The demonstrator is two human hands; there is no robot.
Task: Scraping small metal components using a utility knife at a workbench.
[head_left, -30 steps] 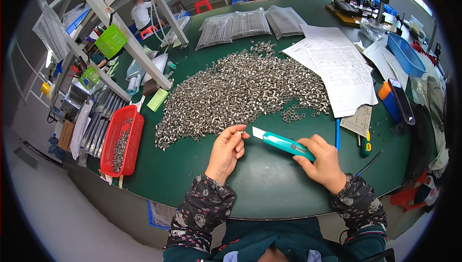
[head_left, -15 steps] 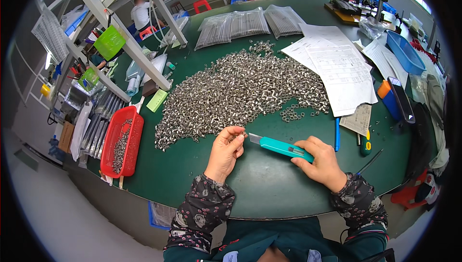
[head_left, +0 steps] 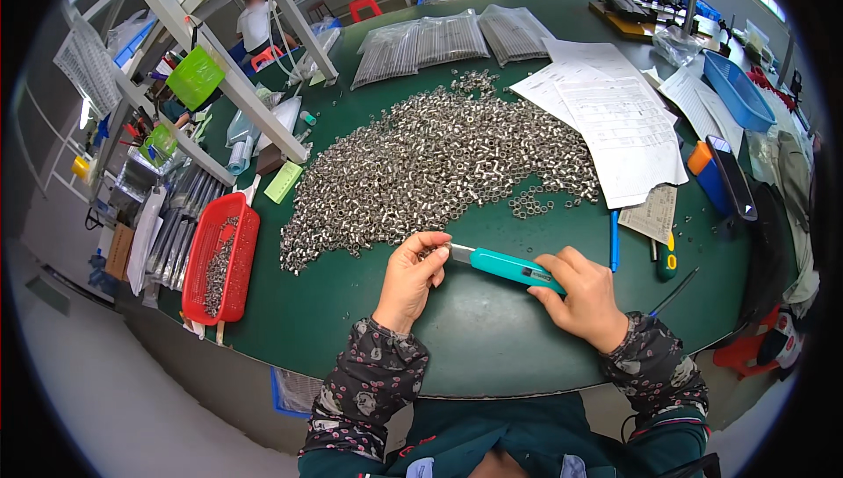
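Working a small metal part against the blade tip of a teal utility knife, the left hand pinched that part, too small to identify; the right hand was wrapped around the handle; both lay on the green worktop, the heap of silvery parts at twelve o'clock; steady, fine blade control seemed called for next.
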